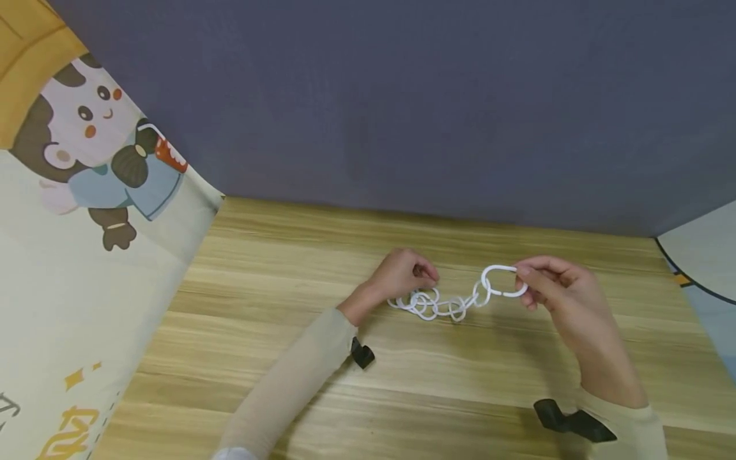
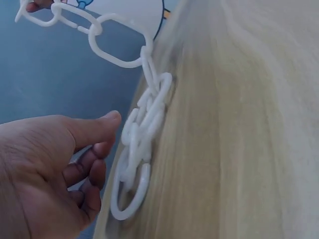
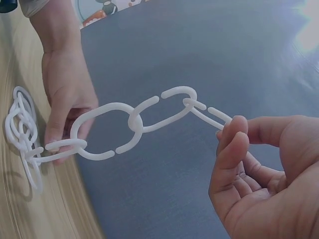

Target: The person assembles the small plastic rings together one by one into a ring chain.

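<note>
A chain of white plastic links (image 2: 143, 189) lies partly bunched on the wooden table, and its other end rises toward my right hand (image 1: 566, 294). That hand pinches the end link (image 1: 513, 294) between thumb and fingers, holding it above the tabletop. Small gaps show in several links (image 3: 167, 122) in the right wrist view. My left hand (image 1: 399, 276) is just beside the bunched part, on its far side. In the left wrist view its thumb reaches toward the links with the fingers loosely bent, and nothing is between them.
The wood-grain table (image 1: 437, 396) ends at a dark blue-grey panel (image 1: 402, 115) behind. A pale panel with a cartoon figure (image 1: 115, 147) stands at the left, another pale panel (image 1: 707, 236) at the right. Black straps (image 1: 362, 353) hang at both wrists.
</note>
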`<state>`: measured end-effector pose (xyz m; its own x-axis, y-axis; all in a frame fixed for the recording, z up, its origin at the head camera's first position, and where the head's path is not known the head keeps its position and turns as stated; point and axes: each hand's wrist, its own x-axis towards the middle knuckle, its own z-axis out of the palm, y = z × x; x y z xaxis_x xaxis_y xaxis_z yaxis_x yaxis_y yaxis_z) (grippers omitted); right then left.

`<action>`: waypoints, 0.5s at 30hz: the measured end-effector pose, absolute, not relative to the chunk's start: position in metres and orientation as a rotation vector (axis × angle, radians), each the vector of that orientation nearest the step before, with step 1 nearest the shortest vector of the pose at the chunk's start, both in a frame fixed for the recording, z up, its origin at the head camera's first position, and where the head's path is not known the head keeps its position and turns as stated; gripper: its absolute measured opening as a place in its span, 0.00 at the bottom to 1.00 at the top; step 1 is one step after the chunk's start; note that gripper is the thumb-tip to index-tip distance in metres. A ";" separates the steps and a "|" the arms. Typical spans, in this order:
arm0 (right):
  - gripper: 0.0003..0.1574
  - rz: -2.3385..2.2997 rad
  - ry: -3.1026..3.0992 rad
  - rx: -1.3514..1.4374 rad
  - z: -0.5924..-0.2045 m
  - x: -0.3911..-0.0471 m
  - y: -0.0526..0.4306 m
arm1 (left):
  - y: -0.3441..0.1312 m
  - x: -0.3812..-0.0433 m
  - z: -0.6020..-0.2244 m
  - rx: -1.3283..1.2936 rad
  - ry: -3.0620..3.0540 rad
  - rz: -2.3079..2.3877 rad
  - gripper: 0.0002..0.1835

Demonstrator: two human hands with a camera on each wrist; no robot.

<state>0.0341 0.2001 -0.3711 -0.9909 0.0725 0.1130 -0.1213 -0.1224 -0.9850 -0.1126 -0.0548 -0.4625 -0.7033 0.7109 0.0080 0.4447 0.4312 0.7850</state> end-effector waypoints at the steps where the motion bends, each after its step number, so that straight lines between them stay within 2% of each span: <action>1: 0.14 2.259 -1.986 0.056 -0.371 0.035 0.200 | -0.055 -0.112 -0.463 1.003 2.380 1.121 0.02; 8: 0.16 2.252 -1.980 0.034 -0.372 0.043 0.199 | -0.060 -0.104 -0.472 1.054 2.503 0.943 0.03; 15: 0.16 2.249 -1.985 0.005 -0.373 0.050 0.199 | -0.073 -0.098 -0.476 1.063 2.565 0.966 0.02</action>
<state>0.0504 0.1985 -0.3731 -0.9899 0.1039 0.0964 -0.1085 -0.1186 -0.9870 -0.0981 -0.0726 -0.4761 -0.7208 0.6905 0.0605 0.5589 0.5274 0.6399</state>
